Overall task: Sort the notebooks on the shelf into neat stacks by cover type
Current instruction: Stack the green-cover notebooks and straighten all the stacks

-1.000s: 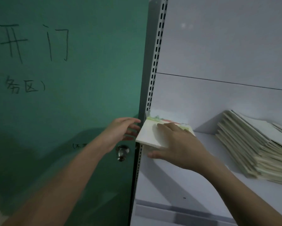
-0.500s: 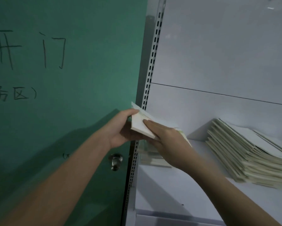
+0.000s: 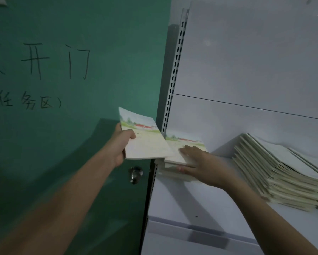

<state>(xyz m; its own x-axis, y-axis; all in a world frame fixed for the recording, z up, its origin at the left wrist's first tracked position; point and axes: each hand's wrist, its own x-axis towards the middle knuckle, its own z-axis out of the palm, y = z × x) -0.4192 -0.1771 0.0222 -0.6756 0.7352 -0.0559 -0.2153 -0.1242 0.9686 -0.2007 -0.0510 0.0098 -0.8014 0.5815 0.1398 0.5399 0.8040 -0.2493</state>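
Left hand (image 3: 122,144) out past the shelf's left end, in front of the green door (image 3: 71,126), thumb curled over a notebook (image 3: 144,139) with a painted landscape cover, fingers hidden beneath; notebook held in the air, tilted, clear of the shelf (image 3: 200,199). Right hand (image 3: 200,162) spread flat, fingers straight, pressing on a small stack of landscape notebooks (image 3: 180,153) at the shelf's left end, thumb against the stack's front edge. Held notebook's right edge just beside that stack, overlapping it in view; touching or not, cannot tell. Well to the right, a larger slanted pile of pale notebooks (image 3: 283,166) on the same shelf. Round metal knob (image 3: 135,173) on the door below the left hand. Slotted upright (image 3: 174,70) between door and shelf.
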